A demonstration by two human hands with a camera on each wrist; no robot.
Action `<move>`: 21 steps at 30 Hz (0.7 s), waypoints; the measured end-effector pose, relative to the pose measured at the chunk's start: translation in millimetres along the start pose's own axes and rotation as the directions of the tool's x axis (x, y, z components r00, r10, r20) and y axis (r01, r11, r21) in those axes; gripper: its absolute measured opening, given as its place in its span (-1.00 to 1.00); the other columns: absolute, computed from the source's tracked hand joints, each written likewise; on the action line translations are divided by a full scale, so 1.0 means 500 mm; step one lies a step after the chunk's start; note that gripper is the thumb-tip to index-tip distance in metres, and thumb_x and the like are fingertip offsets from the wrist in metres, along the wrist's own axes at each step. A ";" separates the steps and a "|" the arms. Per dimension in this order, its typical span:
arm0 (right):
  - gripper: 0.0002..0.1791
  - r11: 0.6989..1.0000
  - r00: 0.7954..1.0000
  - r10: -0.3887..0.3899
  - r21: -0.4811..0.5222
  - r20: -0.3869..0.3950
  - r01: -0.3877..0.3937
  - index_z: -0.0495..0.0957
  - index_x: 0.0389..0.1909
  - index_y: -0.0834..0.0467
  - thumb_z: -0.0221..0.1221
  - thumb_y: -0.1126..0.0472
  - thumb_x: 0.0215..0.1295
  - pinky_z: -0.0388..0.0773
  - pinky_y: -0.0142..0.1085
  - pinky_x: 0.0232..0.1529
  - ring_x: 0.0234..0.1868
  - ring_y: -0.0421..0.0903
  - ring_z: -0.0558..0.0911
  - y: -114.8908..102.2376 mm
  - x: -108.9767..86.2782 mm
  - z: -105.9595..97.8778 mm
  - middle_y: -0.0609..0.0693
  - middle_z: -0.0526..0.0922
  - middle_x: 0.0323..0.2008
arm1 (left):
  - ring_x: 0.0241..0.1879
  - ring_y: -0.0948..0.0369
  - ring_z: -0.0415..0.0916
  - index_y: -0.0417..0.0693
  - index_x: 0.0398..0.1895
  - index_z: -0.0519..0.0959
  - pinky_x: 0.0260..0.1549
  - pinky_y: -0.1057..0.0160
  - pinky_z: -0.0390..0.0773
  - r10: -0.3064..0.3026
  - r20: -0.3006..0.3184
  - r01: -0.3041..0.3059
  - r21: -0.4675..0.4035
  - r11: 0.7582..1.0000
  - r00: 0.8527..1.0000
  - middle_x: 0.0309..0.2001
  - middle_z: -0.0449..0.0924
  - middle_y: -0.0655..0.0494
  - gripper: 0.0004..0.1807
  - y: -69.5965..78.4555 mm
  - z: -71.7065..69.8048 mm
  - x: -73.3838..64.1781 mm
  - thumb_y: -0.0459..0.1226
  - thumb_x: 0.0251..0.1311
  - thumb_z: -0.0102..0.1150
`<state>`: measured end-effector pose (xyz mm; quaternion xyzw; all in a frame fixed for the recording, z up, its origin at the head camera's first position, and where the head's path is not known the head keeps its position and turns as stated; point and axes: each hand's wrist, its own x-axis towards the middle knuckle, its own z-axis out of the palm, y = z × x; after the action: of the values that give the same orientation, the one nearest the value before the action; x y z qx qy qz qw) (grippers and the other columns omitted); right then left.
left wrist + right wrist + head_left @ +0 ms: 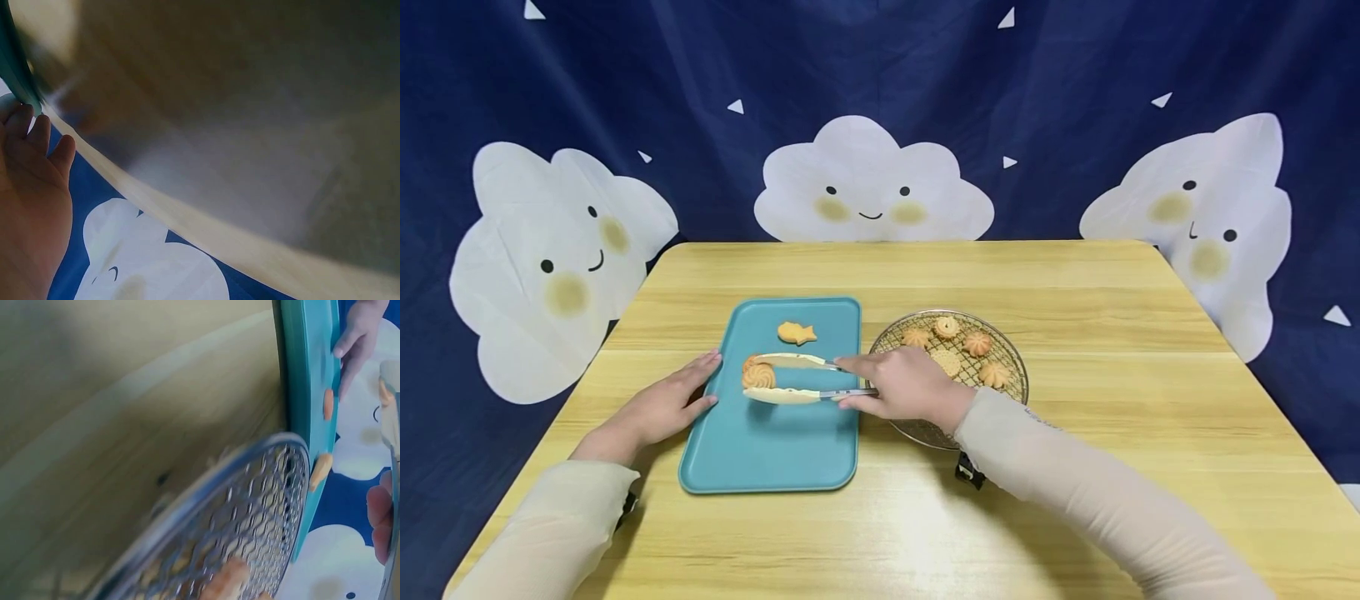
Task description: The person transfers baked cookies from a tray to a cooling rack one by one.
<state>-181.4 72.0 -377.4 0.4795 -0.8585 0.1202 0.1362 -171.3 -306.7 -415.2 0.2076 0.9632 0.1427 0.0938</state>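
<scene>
My right hand [913, 385] grips a pair of tongs [790, 395] with cream tips, reaching left over the blue tray [775, 454]. Between the tips is a round swirl cookie [759, 376], held above the tray with its shadow below. Another cookie [328, 404] lies on the tray, mostly hidden behind the swirl cookie in the head view. A fish-shaped cookie [796, 333] rests farther back on the tray. My left hand [662, 408] touches the tray's left rim, fingers extended. In the left wrist view its fingertips [39, 134] are at the tray edge.
Right of the tray stands a round wire rack [925, 433] bearing several cookies, among them a ridged one [995, 374] and a ring-like one [947, 327]. My right forearm passes over the rack's front edge. The wooden table [1120, 333] ends at a blue cloud-print curtain [1037, 75].
</scene>
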 end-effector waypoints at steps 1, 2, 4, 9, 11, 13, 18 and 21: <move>-0.32 1.000 1.000 0.002 0.004 -0.009 -0.002 0.50 0.20 0.14 0.21 -0.22 0.19 0.18 -0.57 -0.83 -0.36 -0.09 0.72 0.003 -0.004 -0.002 0.05 0.62 0.02 | 0.39 -0.20 -0.07 -0.27 0.47 0.01 0.25 -0.24 0.07 0.000 0.000 0.000 -0.001 1.000 1.000 0.45 -0.07 -0.24 -0.24 0.000 0.000 0.000 -0.02 0.40 -0.04; -0.32 1.000 1.000 0.004 0.004 -0.016 -0.004 0.50 0.21 0.14 0.22 -0.21 0.19 0.21 -0.57 -0.82 -0.32 -0.07 0.72 0.007 -0.008 -0.003 0.05 0.62 0.02 | 0.39 -0.20 -0.07 -0.27 0.47 0.01 0.25 -0.23 0.06 0.000 0.000 0.000 -0.002 1.000 1.000 0.46 -0.07 -0.24 -0.24 0.000 0.001 0.000 -0.02 0.40 -0.04; -0.31 1.000 1.000 0.006 -0.005 -0.028 -0.006 0.50 0.22 0.14 0.21 -0.22 0.19 0.21 -0.55 -0.82 -0.27 -0.05 0.72 0.014 -0.017 -0.006 0.05 0.62 0.02 | 0.39 -0.20 -0.07 -0.27 0.47 0.01 0.25 -0.23 0.06 0.000 -0.001 0.000 -0.003 1.000 1.000 0.46 -0.07 -0.24 -0.24 -0.001 0.001 0.000 -0.01 0.40 -0.04; -0.25 0.999 0.997 -0.011 -0.033 -0.075 0.009 0.50 0.22 0.12 -0.08 -0.38 0.31 0.12 -0.55 -0.85 -0.56 -0.15 0.68 0.033 -0.040 -0.013 0.04 0.63 0.01 | 0.39 -0.20 -0.07 -0.27 0.47 0.01 0.25 -0.23 0.06 0.001 -0.004 -0.001 0.001 1.000 1.000 0.46 -0.06 -0.24 -0.24 -0.002 0.002 0.000 -0.01 0.40 -0.05; -0.17 0.999 0.996 -0.017 -0.040 -0.091 0.014 0.50 0.22 0.12 -0.28 -0.44 0.33 0.09 -0.56 -0.85 -0.68 -0.19 0.60 0.040 -0.048 -0.016 0.05 0.64 0.00 | 0.39 -0.20 -0.07 -0.27 0.47 0.01 0.25 -0.22 0.06 0.003 -0.004 -0.003 0.001 1.000 1.000 0.46 -0.06 -0.24 -0.24 -0.003 0.002 0.000 -0.01 0.41 -0.05; -0.12 0.999 0.994 -0.018 -0.040 -0.104 0.014 0.51 0.20 0.13 -0.37 -0.45 0.32 0.08 -0.56 -0.85 -0.71 -0.18 0.59 0.045 -0.058 -0.022 0.06 0.64 -0.01 | 0.40 -0.19 -0.07 -0.27 0.47 0.01 0.26 -0.22 0.06 0.003 -0.005 -0.003 0.003 1.000 1.000 0.46 -0.06 -0.24 -0.24 -0.003 0.002 0.000 -0.02 0.41 -0.04; -0.11 0.999 0.991 -0.026 -0.037 -0.132 0.021 0.53 0.17 0.16 -0.37 -0.45 0.32 0.18 -0.55 -0.82 -0.49 -0.07 0.70 0.059 -0.081 -0.035 0.08 0.66 -0.04 | 0.40 -0.20 -0.08 -0.27 0.47 0.00 0.26 -0.22 0.05 0.004 -0.007 -0.004 0.005 1.000 1.000 0.46 -0.07 -0.24 -0.25 -0.003 0.002 -0.001 -0.02 0.41 -0.05; -0.12 0.998 0.986 -0.053 -0.040 -0.160 0.048 0.55 0.13 0.18 -0.34 -0.44 0.32 0.20 -0.57 -0.80 -0.64 -0.15 0.63 0.067 -0.095 -0.040 0.09 0.67 -0.06 | 0.40 -0.20 -0.08 -0.26 0.47 0.00 0.26 -0.22 0.05 0.004 -0.006 -0.004 0.005 1.000 1.000 0.46 -0.07 -0.24 -0.24 -0.004 0.003 -0.001 -0.02 0.41 -0.05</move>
<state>-183.9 133.2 -377.8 0.4873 -0.8342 0.1398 0.2168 -171.2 -308.3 -417.1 0.2093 0.9634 0.1408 0.0903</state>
